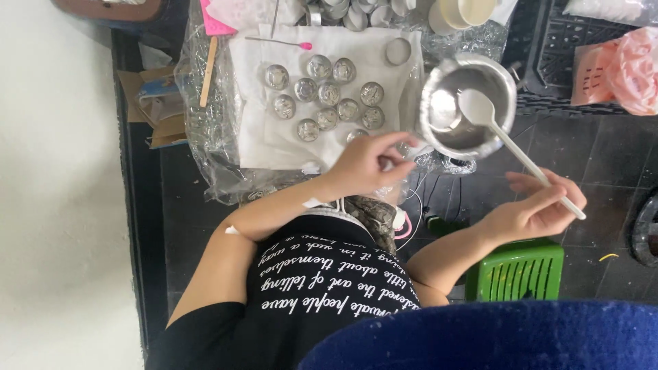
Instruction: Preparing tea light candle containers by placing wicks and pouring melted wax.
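Observation:
My right hand [538, 209] is shut on the long handle of a white spoon [510, 140]. The spoon's bowl rests inside a foil-lined metal pot [439, 82] holding pale liquid. My left hand [367, 164] hovers at the near edge of a white paper sheet [253, 116], left of the pot. Its fingers are pinched on a small metal cup [403, 148], mostly hidden by them. Several small round metal cups [327, 94] stand in a cluster on the sheet, just beyond that hand.
Crinkled clear plastic [205, 151] lies under the sheet. On it are a wooden stick [208, 72] and a pink-tipped pin [281, 42]. A green plastic stool [517, 270] is under my right arm. A black crate [569, 62] and pink bag [630, 68] sit at the upper right.

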